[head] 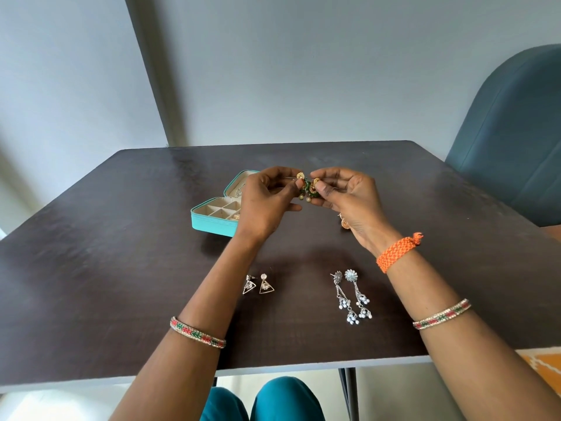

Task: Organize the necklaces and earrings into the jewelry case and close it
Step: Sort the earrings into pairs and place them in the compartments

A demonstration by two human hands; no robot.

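Note:
Above the middle of the dark table, my left hand and my right hand together pinch a pair of gold and green earrings. The open turquoise jewelry case lies just left of my left hand, its lid up and its cream compartments showing, partly hidden by that hand. A pair of silver triangle earrings lies near the front, between my forearms. Beside them on the right lies a pair of long silver earrings with white beads. A small gold piece peeks out under my right hand.
A teal chair stands at the table's right far corner. Grey walls rise behind the table. The table's front edge runs just above my knees.

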